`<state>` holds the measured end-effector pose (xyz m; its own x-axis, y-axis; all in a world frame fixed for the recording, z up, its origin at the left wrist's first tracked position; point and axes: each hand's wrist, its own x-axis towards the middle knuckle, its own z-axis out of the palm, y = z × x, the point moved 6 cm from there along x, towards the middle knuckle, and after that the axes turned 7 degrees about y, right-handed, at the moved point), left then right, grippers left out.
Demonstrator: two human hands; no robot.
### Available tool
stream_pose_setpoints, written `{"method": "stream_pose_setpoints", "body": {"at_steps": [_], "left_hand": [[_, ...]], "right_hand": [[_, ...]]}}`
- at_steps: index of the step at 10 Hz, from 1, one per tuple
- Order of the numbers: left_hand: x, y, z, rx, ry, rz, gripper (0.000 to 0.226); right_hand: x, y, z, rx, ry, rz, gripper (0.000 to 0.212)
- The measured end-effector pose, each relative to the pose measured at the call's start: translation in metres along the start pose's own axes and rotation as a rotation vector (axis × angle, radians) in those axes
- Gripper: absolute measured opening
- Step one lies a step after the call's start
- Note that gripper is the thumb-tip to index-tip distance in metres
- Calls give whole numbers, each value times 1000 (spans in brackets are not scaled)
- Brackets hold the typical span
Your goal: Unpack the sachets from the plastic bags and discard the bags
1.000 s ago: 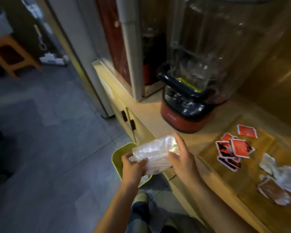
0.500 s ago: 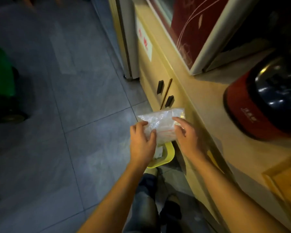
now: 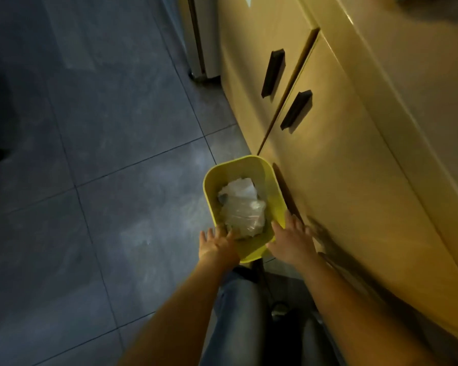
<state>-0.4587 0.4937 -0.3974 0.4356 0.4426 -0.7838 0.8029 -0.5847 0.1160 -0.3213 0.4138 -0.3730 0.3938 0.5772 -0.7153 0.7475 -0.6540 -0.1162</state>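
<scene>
A small yellow bin stands on the floor against the cabinet. Inside it lies a crumpled clear plastic bag on top of white paper scraps. My left hand hovers over the bin's near left rim, fingers spread, its thumb reaching toward the bag. My right hand is over the near right rim, fingers apart and empty. No sachets are in view.
The beige cabinet with two black door handles fills the right side. Grey tiled floor spreads to the left. My legs in jeans are below the bin.
Both hands carried the clear bag down from counter height and let it go into the yellow bin. The view tipped downward to the floor.
</scene>
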Motion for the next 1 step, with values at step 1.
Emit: {"method": "stream_pose_setpoints", "body": {"at_steps": [1], "left_hand": [[-9,3,-20,-79,111,27,55]], "right_hand": [[-9,1,-12,24,37,-29,61]]}}
